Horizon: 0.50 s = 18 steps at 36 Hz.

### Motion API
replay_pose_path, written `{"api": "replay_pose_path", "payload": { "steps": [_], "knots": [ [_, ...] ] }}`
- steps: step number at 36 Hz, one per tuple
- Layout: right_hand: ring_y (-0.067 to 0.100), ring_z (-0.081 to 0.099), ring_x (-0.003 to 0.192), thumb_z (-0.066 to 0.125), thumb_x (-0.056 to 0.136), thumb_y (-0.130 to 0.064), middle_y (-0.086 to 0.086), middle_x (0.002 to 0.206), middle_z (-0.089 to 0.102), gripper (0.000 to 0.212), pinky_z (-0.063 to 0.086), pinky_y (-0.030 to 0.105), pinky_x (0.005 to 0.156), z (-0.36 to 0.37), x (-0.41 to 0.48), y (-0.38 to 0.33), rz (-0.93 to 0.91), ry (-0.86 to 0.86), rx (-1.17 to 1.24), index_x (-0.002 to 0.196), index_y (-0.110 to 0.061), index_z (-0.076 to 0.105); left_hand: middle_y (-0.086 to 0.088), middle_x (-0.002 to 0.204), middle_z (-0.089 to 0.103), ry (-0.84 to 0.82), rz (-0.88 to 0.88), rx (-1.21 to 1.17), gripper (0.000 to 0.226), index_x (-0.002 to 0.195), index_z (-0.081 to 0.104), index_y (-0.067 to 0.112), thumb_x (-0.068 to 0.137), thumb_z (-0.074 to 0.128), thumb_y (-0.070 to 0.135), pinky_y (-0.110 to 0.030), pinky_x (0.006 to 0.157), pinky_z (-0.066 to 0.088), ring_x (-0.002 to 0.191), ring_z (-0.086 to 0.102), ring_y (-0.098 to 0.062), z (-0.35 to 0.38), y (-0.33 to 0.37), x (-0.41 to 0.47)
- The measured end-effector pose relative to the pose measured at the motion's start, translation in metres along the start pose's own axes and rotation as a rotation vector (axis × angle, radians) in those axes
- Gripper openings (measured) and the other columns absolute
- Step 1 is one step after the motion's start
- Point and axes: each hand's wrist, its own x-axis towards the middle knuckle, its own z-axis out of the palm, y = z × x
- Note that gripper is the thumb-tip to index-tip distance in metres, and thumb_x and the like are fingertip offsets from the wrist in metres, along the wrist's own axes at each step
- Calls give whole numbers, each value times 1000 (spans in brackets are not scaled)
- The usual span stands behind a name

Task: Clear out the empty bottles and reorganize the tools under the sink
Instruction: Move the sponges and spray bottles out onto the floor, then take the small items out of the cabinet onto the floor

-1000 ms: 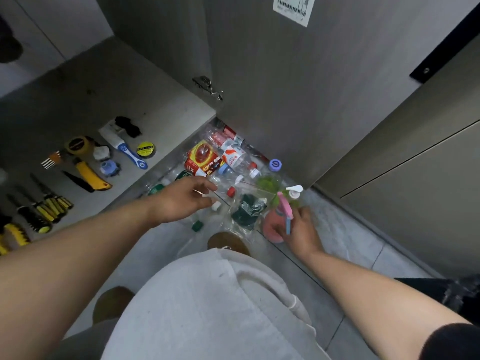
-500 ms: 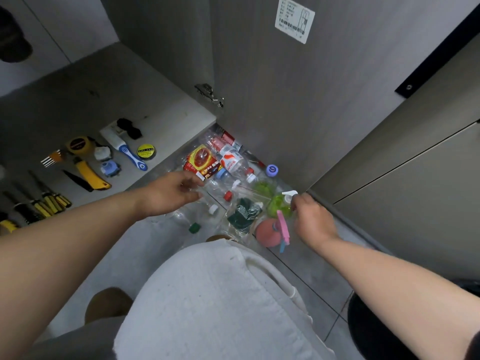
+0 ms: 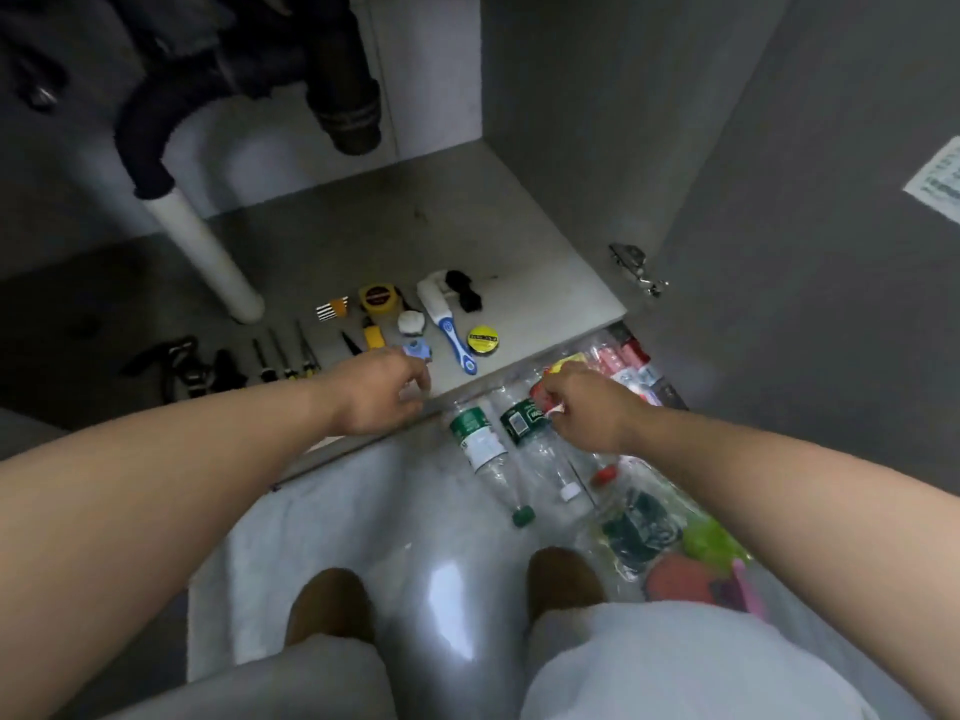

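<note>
Several empty plastic bottles lie on the floor in front of the open sink cabinet, among them a clear bottle with a green label (image 3: 478,440) and red-labelled bottles (image 3: 626,362). My right hand (image 3: 589,410) hovers over them and pinches a small white piece (image 3: 557,411); I cannot tell what it is. My left hand (image 3: 376,397) hangs at the cabinet's front edge with loosely curled fingers and nothing visible in it. Tools lie in rows on the cabinet floor (image 3: 519,241): a yellow tape measure (image 3: 379,297), a blue-white brush (image 3: 448,324), a yellow tin (image 3: 483,339) and screwdrivers (image 3: 285,356).
A white drain pipe (image 3: 202,246) and black hoses (image 3: 343,96) fill the cabinet's back left. The open door (image 3: 805,252) stands on the right. A green spray bottle (image 3: 711,543) and a pink one (image 3: 680,579) lie under my right forearm. My knees are at the bottom.
The view swung left toward the cabinet interior. My right hand left the spray bottles and came up over the bottle pile holding a small white piece. My left hand moved to the cabinet edge.
</note>
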Motion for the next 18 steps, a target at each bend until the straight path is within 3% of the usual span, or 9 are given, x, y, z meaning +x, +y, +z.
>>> {"api": "replay_pose_path", "payload": {
  "steps": [3,7,14,18],
  "knots": [
    [27,57,107,62,90,-16,7,124,48,33,52,39,94,5,39,-10,-13,-63,-32,122,-19,56,-7,135,55,-3,-59,-40,37,132,58,21,97,60,33,-29,101,44,123,54,-24,5,-30,4],
    [32,61,95,64,90,-16,11,127,38,53,53,37,85,12,88,-19,6,-23,-29,139,-18,42,-5,137,54,21,-104,-133,39,133,57,24,95,63,29,-33,103,45,124,55,-22,17,-56,17],
    [35,62,103,67,87,-15,10,138,33,68,54,41,93,23,157,-22,77,50,-67,145,-29,35,-2,120,61,170,-138,-462,28,119,64,22,92,63,14,-30,96,50,106,62,-17,46,-64,39],
    [36,62,98,72,86,-20,11,124,43,52,55,43,90,30,172,-20,73,92,-112,131,-24,48,0,105,62,226,-130,-749,25,114,64,15,94,59,3,-5,72,44,82,59,-4,59,-57,45]
  ]
}}
